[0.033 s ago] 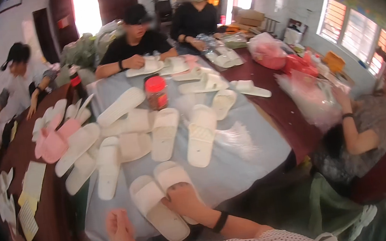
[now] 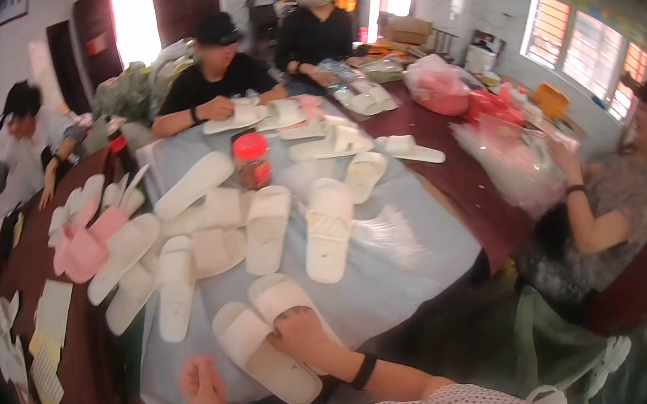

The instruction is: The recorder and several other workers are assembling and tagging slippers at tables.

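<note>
A pair of white slippers lies side by side at the table's near edge, a left slipper (image 2: 284, 370) and a right slipper (image 2: 280, 291). My right hand (image 2: 309, 339), with a black band at the wrist, grips the right one, its fingers at the rear edge of the strap. My left hand (image 2: 203, 385) is raised left of the pair, apart from it, fingers curled together; whether anything is in them is hidden. Just beyond are more loose white slippers, among them a slipper (image 2: 329, 234), a slipper (image 2: 268, 230) and a slipper (image 2: 177, 291).
A red-lidded jar (image 2: 252, 162) stands amid the slippers on the grey-blue table cover (image 2: 421, 259). Pink slippers (image 2: 88, 248) and paper sheets (image 2: 52, 313) lie left. Co-workers sit around: a person at right (image 2: 609, 197) beside plastic bags (image 2: 510, 157), others across and far left.
The whole view has shifted slightly. My right hand stays on the slipper and my left hand keeps its curled pose.
</note>
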Available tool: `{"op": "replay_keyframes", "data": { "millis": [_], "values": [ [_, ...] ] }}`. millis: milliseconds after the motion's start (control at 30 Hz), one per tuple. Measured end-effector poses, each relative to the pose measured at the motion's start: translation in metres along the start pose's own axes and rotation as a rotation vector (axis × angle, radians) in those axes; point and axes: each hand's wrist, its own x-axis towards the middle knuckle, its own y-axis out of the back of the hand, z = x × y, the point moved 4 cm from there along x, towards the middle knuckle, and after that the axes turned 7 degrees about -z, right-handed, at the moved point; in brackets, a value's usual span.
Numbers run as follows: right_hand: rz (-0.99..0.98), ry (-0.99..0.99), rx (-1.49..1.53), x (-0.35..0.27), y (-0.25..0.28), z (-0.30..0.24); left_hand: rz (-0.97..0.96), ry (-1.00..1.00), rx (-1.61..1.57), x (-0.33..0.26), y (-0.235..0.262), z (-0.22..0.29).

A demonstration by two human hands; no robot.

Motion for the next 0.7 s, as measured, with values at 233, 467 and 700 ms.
{"op": "replay_keyframes", "data": {
  "millis": [233,467,700],
  "values": [
    [0.439,-0.051,0.142,-0.032,0.080,0.067,0.064,0.087,0.098,-0.007,0.027,-0.002],
    [0.716,-0.540,-0.131,-0.065,0.236,0.252,-0.099,0.078,0.133,0.003,-0.001,-0.019],
    [0.995,-0.187,-0.329,-0.041,0.220,0.317,-0.144,0.113,0.266,0.001,-0.019,-0.042]
  ]
}}
